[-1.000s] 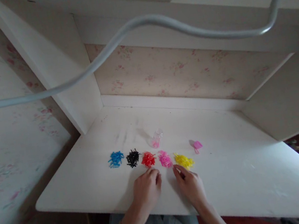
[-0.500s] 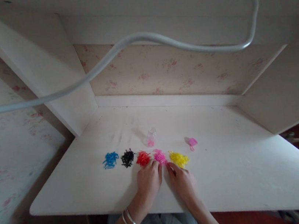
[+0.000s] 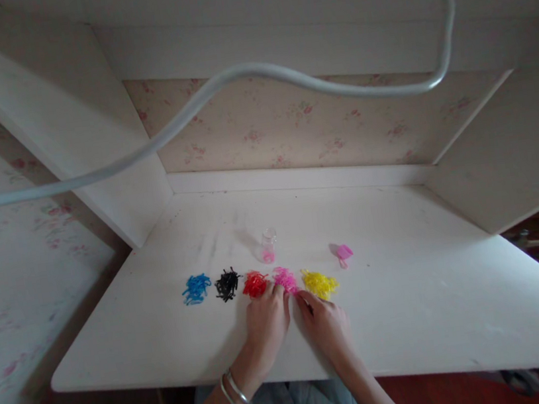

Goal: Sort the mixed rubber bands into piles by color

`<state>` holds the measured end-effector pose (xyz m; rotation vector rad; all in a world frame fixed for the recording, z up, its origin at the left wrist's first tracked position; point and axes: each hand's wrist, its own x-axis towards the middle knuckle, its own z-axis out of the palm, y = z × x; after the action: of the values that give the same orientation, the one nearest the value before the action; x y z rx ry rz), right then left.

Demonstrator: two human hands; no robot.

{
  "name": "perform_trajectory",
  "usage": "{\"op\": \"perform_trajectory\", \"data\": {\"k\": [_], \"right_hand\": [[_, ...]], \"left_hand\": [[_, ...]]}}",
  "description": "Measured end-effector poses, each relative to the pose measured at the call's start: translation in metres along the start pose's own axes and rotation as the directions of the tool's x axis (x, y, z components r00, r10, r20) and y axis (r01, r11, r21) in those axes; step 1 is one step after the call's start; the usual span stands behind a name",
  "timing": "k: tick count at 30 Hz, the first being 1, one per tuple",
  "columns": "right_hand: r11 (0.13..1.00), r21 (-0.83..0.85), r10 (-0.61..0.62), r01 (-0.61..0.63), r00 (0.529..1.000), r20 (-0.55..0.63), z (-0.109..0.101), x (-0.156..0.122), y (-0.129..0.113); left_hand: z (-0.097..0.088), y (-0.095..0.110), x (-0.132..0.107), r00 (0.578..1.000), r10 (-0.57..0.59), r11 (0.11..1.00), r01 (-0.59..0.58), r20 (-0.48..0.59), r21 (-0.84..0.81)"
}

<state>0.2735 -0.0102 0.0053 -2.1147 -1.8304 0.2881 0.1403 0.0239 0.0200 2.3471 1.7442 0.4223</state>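
Note:
Both my hands meet at the near edge of a small heap of short, thin pink pieces (image 3: 285, 280). My left hand (image 3: 268, 317) is closed, its fingertips down at the pink heap and beside the red heap (image 3: 256, 284). Opposite it, my right hand (image 3: 325, 321) pinches at the heap's near right side, close to the yellow heap (image 3: 320, 283). What lies between the fingertips is too small and hidden to make out. Behind the pink heap stands a small clear bottle (image 3: 268, 245) with pink at its bottom.
Further left on the white table (image 3: 413, 295) lie a black heap (image 3: 227, 284) and a blue heap (image 3: 196, 289) of similar pieces. A pink object (image 3: 344, 254), perhaps a stopper, lies at right. A thick pale cable (image 3: 251, 71) crosses above. Panels stand at both sides.
The view has shifted slightly, so the table things appear a little further left and higher. My hands stay at the pink heap, nearly unmoved.

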Motion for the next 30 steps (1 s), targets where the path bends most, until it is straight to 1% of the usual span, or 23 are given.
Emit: {"op": "perform_trajectory", "data": {"k": [5,10,13,16,19,22,24,27,30], "right_hand": [[0.999,0.036,0.013,-0.012,1.000,-0.012,0.006,0.000,0.005],[0.982,0.184,0.048,-0.041,0.998,-0.033,0.007,0.000,0.008],[0.970,0.240,0.051,-0.044,0.998,-0.022,0.006,-0.001,0.009],[0.962,0.269,0.047,-0.043,0.999,-0.011,0.005,-0.002,0.010],[0.953,0.300,0.043,-0.038,0.999,-0.009,0.005,-0.003,0.012],[0.948,0.315,0.046,-0.043,0.999,-0.004,0.006,-0.003,0.013],[0.949,0.311,0.049,-0.046,0.999,-0.001,0.006,-0.003,0.013],[0.949,0.312,0.046,-0.041,0.999,-0.010,0.006,-0.003,0.013],[0.945,0.327,0.041,-0.031,0.999,-0.023,0.005,-0.002,0.013]], "left_hand": [[-0.002,-0.001,-0.001,1.000,0.011,1.000,-0.011,-0.002,-0.008],[-0.008,-0.005,-0.006,1.000,0.004,1.000,-0.004,-0.029,0.006],[-0.017,-0.009,-0.008,0.998,0.013,1.000,-0.013,-0.060,0.000],[-0.033,-0.012,-0.004,0.994,0.025,0.999,-0.028,-0.105,-0.030],[-0.056,-0.017,0.010,0.985,0.033,0.997,-0.044,-0.167,-0.063],[-0.081,-0.023,0.030,0.968,0.040,0.995,-0.062,-0.246,-0.082],[-0.093,-0.026,0.043,0.957,0.050,0.995,-0.074,-0.287,-0.073],[-0.102,-0.027,0.061,0.948,0.069,0.995,-0.089,-0.312,-0.050],[-0.101,-0.025,0.075,0.949,0.074,0.995,-0.092,-0.305,-0.043]]}}
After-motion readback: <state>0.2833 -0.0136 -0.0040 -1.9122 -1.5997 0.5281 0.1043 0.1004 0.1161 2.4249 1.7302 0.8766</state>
